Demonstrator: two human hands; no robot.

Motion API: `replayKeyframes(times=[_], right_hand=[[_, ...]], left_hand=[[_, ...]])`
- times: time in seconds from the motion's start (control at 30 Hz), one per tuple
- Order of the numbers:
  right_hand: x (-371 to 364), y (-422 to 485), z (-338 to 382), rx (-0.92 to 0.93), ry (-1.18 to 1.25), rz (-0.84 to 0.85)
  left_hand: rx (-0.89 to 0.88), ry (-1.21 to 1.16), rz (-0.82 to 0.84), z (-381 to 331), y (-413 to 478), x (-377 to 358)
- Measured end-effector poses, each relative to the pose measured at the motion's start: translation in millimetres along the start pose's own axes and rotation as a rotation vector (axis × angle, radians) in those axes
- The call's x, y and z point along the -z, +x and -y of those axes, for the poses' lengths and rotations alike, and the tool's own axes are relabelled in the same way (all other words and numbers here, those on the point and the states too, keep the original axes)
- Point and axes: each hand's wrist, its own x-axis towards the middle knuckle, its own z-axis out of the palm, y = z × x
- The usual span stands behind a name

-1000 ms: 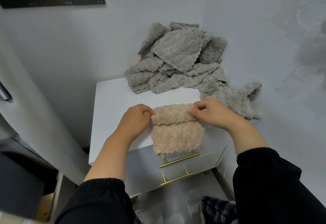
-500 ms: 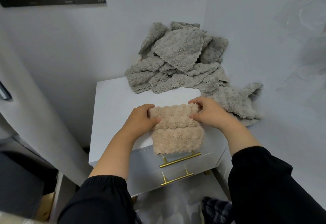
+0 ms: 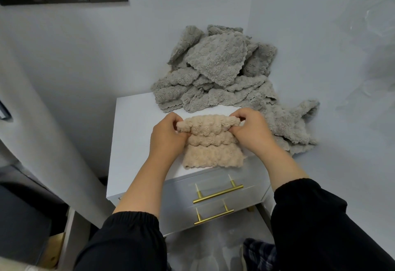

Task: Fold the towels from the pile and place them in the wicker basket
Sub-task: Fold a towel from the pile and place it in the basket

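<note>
Pinching the beige towel [image 3: 211,153] at its far fold, your left hand [image 3: 168,139] and right hand [image 3: 253,135] each curl fingers round one end; it lies on the white cabinet [image 3: 132,138] top, just in front of the grey towel pile [image 3: 215,67].

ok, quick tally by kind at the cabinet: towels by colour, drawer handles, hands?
beige towel: 1
grey towel pile: 1 (single towels cannot be told apart)
brass drawer handles: 2
hands: 2 (left hand, right hand, both pinching the beige towel)
Total: 6
</note>
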Motion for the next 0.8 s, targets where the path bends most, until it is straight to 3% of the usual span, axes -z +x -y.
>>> replayKeyframes(times=[0.23, 0.6, 0.8], right_hand=[[0.6, -0.6, -0.7, 0.127, -0.123, -0.069], [20.7, -6.8, -4.4, 0.056, -0.142, 0.270], [31.5, -13.4, -0.8, -0.023, -0.150, 0.389]], left_hand=[[-0.126, 0.087, -0.096, 0.1, -5.3, -3.3], [-0.228, 0.230, 0.270, 9.4, -1.4, 18.8], [-0.143, 0.193, 0.344, 1.5, -4.5, 24.9]])
